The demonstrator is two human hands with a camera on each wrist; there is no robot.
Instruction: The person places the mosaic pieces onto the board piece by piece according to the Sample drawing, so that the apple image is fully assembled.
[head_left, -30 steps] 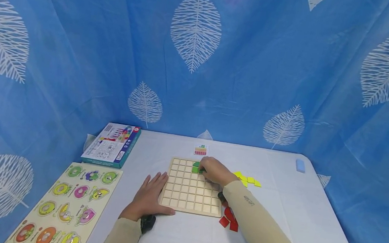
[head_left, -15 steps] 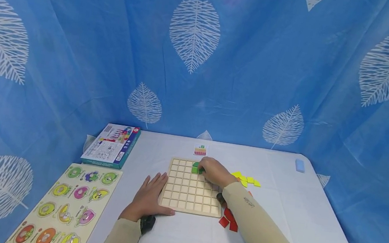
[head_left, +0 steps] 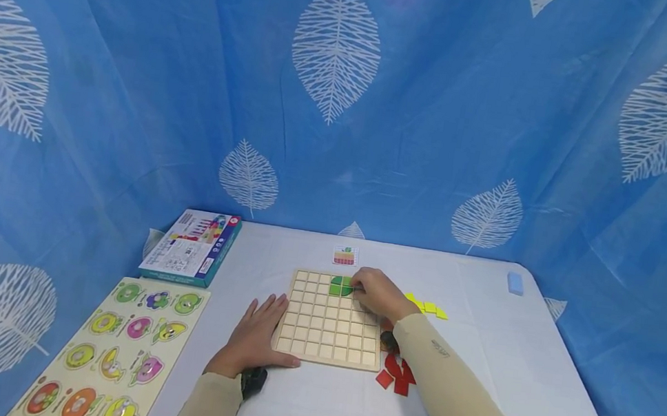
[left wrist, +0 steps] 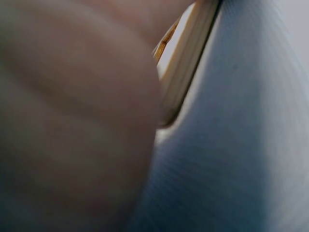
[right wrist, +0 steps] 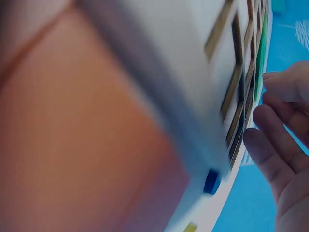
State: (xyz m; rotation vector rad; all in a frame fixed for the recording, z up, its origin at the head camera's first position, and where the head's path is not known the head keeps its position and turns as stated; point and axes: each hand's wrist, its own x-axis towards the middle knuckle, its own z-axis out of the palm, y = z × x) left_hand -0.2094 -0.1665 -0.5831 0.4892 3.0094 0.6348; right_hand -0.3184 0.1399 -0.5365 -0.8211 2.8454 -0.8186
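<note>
A wooden grid board [head_left: 314, 363] lies flat on the white table. Several green tiles [head_left: 335, 290] fill cells near its top edge and form a leaf-like shape. My left hand [head_left: 256, 332] rests spread along the board's left side, with the thumb beside the lower-left corner. My right hand [head_left: 382, 294] is over the board's upper right, fingertips right beside the green tiles. In the right wrist view its bent fingers [right wrist: 273, 142] show nothing between them. The left wrist view shows mostly blurred skin and the board's edge [left wrist: 188, 63].
Red tiles [head_left: 402, 387] lie by the board's lower-right corner, partly under the right forearm. Yellow tiles [head_left: 430, 308] lie right of the right hand. A pattern card [head_left: 345, 256] sits behind the board. At left are a box [head_left: 180, 255] and a fruit puzzle board [head_left: 136, 312]; a blue block [head_left: 514, 284] lies far right.
My right hand has shifted slightly right, off the green tiles, so more of the green shape shows. The left hand and the board have stayed put.
</note>
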